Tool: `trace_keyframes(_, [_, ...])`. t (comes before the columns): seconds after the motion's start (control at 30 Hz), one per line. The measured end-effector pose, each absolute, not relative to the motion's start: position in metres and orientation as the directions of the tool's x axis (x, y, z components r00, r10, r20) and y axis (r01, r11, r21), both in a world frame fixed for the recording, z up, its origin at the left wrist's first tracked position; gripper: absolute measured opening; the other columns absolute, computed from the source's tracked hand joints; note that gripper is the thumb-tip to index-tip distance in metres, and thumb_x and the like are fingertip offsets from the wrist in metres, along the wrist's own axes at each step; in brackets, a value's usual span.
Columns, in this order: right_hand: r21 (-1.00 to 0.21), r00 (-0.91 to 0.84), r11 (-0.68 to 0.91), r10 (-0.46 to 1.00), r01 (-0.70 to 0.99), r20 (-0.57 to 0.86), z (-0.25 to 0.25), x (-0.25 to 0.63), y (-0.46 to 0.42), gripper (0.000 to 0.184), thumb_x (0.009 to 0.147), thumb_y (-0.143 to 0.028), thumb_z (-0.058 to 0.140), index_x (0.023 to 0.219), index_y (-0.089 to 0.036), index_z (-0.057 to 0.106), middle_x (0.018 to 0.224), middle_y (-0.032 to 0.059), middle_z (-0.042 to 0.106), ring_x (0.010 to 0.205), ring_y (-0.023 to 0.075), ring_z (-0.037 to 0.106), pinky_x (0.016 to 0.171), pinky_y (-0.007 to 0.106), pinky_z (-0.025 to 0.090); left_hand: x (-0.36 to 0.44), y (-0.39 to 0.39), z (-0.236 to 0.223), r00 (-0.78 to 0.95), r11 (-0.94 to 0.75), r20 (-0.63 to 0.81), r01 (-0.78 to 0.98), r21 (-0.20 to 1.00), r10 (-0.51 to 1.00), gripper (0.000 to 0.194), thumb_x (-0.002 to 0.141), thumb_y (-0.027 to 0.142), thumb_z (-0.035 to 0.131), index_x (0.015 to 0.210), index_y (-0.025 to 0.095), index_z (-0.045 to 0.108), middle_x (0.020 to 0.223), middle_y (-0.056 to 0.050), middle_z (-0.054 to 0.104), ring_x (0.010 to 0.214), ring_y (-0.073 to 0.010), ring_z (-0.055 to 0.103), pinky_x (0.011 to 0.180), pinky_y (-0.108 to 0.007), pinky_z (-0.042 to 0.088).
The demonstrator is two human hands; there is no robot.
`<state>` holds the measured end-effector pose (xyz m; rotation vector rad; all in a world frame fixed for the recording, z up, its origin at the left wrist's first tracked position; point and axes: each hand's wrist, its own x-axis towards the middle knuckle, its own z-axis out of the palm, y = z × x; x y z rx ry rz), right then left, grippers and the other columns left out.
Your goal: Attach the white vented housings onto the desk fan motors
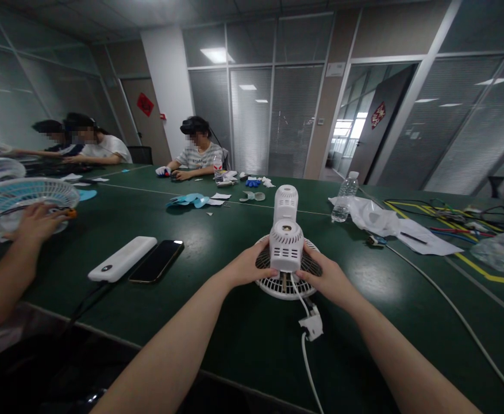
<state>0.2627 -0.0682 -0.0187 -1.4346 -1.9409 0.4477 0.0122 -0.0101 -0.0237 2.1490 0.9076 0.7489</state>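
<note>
A small white fan (286, 244) lies grille-down on the green table (243, 339), its motor housing and stand pointing up and away from me. My left hand (249, 267) grips the left side of the rear grille and motor housing. My right hand (327, 276) holds the right side of the same grille, fingers curled on its rim. A white cord with a switch block (312, 328) trails from the fan toward me.
A white power bank (122, 259) and a black phone (157, 260) lie to the left. A water bottle (343, 198), papers and cables sit at right. Another person's arm (14, 253) handles fan grilles at far left. Several people sit at the far side.
</note>
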Motion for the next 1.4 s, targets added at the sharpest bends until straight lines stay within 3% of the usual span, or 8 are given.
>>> trace_keyframes(0.2, [-0.607, -0.183, 0.319, 0.943, 0.728, 0.276, -0.017, 0.263, -0.069, 0.074, 0.080, -0.040, 0.063, 0.145, -0.022, 0.032, 0.146, 0.0080, 0.041, 0.132, 0.0278, 0.042, 0.110, 0.047, 0.033, 0.011, -0.006, -0.025, 0.603, -0.503, 0.216, 0.359, 0.786, 0.768, 0.079, 0.074, 0.046, 0.068, 0.142, 0.026, 0.032, 0.143, -0.010, 0.043, 0.129, -0.0308, 0.044, 0.108, -0.052, 0.034])
trace_keyframes(0.43, [-0.570, -0.151, 0.285, 0.951, 0.771, 0.270, -0.016, 0.261, -0.068, 0.075, 0.080, -0.047, 0.062, 0.145, -0.022, 0.032, 0.140, 0.0088, 0.050, 0.127, 0.0284, 0.048, 0.105, 0.046, 0.039, 0.010, -0.007, -0.023, 0.582, -0.479, 0.186, 0.403, 0.780, 0.792, 0.083, 0.073, 0.049, 0.069, 0.142, 0.026, 0.030, 0.141, -0.011, 0.045, 0.126, -0.0313, 0.047, 0.104, -0.050, 0.039])
trace_keyframes(0.67, [-0.517, -0.154, 0.255, 0.961, 0.817, 0.231, -0.014, 0.262, -0.065, 0.073, 0.080, -0.048, 0.062, 0.143, -0.023, 0.037, 0.135, 0.0093, 0.055, 0.120, 0.0307, 0.055, 0.101, 0.048, 0.042, 0.008, -0.007, -0.020, 0.599, -0.515, 0.206, 0.406, 0.755, 0.774, 0.083, 0.071, 0.049, 0.070, 0.141, 0.025, 0.033, 0.138, -0.012, 0.049, 0.123, -0.0312, 0.050, 0.102, -0.051, 0.040])
trace_keyframes(0.83, [-0.564, -0.168, 0.288, 0.952, 0.774, 0.256, -0.016, 0.265, -0.069, 0.075, 0.079, -0.051, 0.062, 0.143, -0.020, 0.037, 0.137, 0.0113, 0.053, 0.122, 0.0306, 0.053, 0.103, 0.048, 0.041, 0.009, -0.003, -0.029, 0.595, -0.562, 0.279, 0.365, 0.742, 0.754, 0.086, 0.070, 0.049, 0.072, 0.142, 0.025, 0.032, 0.141, -0.012, 0.045, 0.127, -0.0327, 0.046, 0.105, -0.053, 0.037])
trace_keyframes(0.93, [-0.640, -0.157, 0.330, 0.937, 0.694, 0.313, -0.012, 0.265, -0.074, 0.067, 0.083, -0.050, 0.057, 0.141, -0.022, 0.039, 0.135, 0.0097, 0.055, 0.124, 0.0288, 0.051, 0.104, 0.048, 0.040, 0.010, 0.003, -0.037, 0.555, -0.559, 0.346, 0.276, 0.782, 0.757, 0.079, 0.080, 0.052, 0.061, 0.145, 0.024, 0.027, 0.145, -0.011, 0.041, 0.132, -0.0302, 0.041, 0.109, -0.050, 0.033])
trace_keyframes(1.03, [-0.721, -0.055, 0.320, 0.929, 0.615, 0.366, -0.007, 0.265, -0.077, 0.052, 0.088, -0.045, 0.050, 0.135, -0.023, 0.046, 0.127, 0.0088, 0.062, 0.114, 0.0265, 0.059, 0.096, 0.046, 0.046, 0.010, 0.010, -0.042, 0.442, -0.530, 0.391, 0.253, 0.809, 0.807, 0.060, 0.091, 0.053, 0.041, 0.142, 0.022, 0.032, 0.144, -0.010, 0.043, 0.132, -0.0256, 0.041, 0.111, -0.044, 0.032])
trace_keyframes(1.2, [-0.748, 0.037, 0.316, 0.910, 0.584, 0.414, -0.003, 0.266, -0.078, 0.037, 0.089, -0.041, 0.049, 0.118, -0.021, 0.058, 0.110, 0.0090, 0.069, 0.097, 0.0241, 0.066, 0.084, 0.040, 0.052, 0.010, 0.010, -0.040, 0.364, -0.522, 0.386, 0.437, 0.733, 0.848, 0.049, 0.095, 0.048, 0.034, 0.137, 0.024, 0.042, 0.141, -0.006, 0.047, 0.129, -0.0225, 0.044, 0.110, -0.041, 0.034])
trace_keyframes(1.4, [-0.646, -0.009, 0.332, 0.893, 0.688, 0.450, 0.000, 0.254, -0.087, 0.041, 0.089, -0.041, 0.050, 0.125, -0.022, 0.049, 0.108, 0.0081, 0.065, 0.089, 0.0217, 0.065, 0.076, 0.037, 0.053, 0.009, 0.002, -0.029, 0.427, -0.535, 0.324, 0.633, 0.559, 0.844, 0.037, 0.093, 0.040, 0.042, 0.123, 0.025, 0.057, 0.126, -0.004, 0.060, 0.115, -0.0215, 0.055, 0.101, -0.038, 0.042])
